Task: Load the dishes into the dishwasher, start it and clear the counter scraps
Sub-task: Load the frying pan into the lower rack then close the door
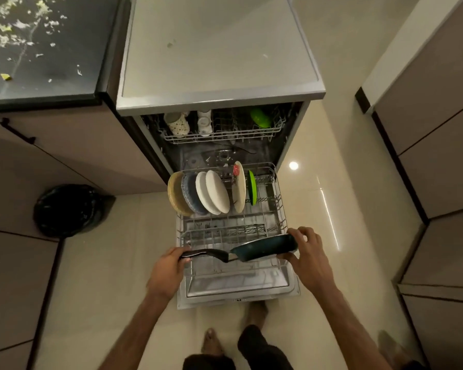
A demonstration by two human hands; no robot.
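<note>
Midway: dark teal frying pan with black handle point(265, 248) hovers over front of pulled-out white wire rack point(280, 201), unseated. Handle gripped by left hand point(169, 271), rim by right hand point(305, 252). upright plates point(215, 192) fill rack's back. Remaining: starting machine, clearing leafy scraps point(24, 30) on dark counter point(72, 49) beyond rack.

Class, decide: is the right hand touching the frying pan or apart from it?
Touching. The head view shows the right hand gripping the frying pan at its rim, thumb below, fingers above.
</note>
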